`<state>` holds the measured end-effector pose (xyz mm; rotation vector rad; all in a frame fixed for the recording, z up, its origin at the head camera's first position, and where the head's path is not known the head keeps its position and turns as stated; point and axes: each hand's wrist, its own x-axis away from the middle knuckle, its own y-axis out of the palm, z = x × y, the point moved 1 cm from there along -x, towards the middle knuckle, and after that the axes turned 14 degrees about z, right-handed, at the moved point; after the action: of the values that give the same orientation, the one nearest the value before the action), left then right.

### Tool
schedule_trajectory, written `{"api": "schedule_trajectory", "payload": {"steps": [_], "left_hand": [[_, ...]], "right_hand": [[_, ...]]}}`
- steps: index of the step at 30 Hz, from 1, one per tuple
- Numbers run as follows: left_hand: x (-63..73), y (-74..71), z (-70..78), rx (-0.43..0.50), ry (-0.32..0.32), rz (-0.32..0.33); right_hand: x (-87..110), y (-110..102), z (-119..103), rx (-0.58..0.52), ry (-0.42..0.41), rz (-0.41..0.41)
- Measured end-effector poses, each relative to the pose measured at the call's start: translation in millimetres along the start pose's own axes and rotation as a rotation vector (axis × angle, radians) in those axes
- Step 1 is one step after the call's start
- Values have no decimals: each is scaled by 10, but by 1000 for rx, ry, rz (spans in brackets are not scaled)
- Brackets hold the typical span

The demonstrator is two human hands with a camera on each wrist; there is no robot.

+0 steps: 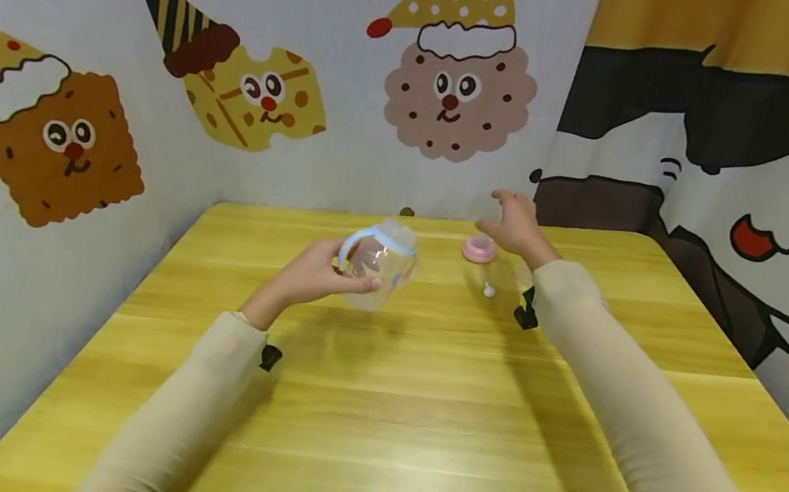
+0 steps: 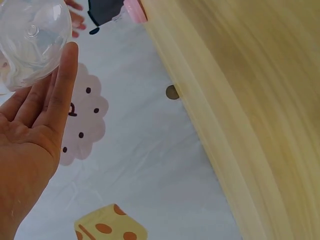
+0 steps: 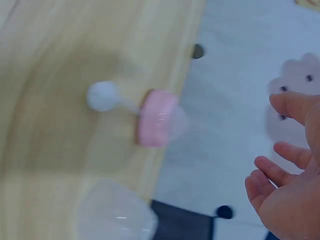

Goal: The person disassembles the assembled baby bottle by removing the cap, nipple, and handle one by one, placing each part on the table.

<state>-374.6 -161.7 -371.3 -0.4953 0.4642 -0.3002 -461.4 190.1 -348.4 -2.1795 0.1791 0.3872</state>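
Note:
My left hand [image 1: 311, 272] grips a clear baby bottle [image 1: 382, 265] with a light blue ring and handle, held above the table. In the left wrist view the bottle's round clear base [image 2: 35, 37] shows against the fingers [image 2: 64, 85]. My right hand [image 1: 516, 225] is raised near the far edge with fingers spread, holding nothing. Just left of and below it, a pink bottle collar with a clear nipple [image 1: 479, 249] rests on the table. From the collar runs a thin straw with a white ball end [image 3: 103, 96]. A clear dome-shaped cap [image 3: 116, 212] stands nearby.
Everything rests on a light wood-grain table [image 1: 397, 440]. A cloth printed with cartoon figures [image 1: 261, 168] hangs directly behind its far edge. Black wrist cameras [image 1: 526, 311] stick out beneath both sleeves.

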Motion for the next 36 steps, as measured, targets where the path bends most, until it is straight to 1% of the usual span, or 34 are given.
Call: {"api": "schedule_trajectory", "payload": {"steps": [5,10,13,16,20,23,27,32,36], "left_hand": [[-63,22,70,16,9,-14],[-75,37,107,31,9,-24],[-77,38,120,39,11,-24],[-81,36,129,45,7,-18],[-99,47,151,33,5,-7],[-118,67,170,35,3,-6],[-139,87,196,48,3,-4],[-167,99,225,50,2,3],[-185,113,252,37,2,14]], "right_hand": [[71,-198,-216,-9,-85,45],[194,-320,-489,-29,-178,33],[284,-370,-607,-55,-224,28],[380,-425,-684,-90,-259,18],[520,-503,-727,-167,-284,-34],[600,-534,-720,-216,-303,-73],[671,-538,-691,-287,-302,-116],[760,-494,-654,-401,-252,-193],[845,-411,-624,-463,-207,-265]]}}
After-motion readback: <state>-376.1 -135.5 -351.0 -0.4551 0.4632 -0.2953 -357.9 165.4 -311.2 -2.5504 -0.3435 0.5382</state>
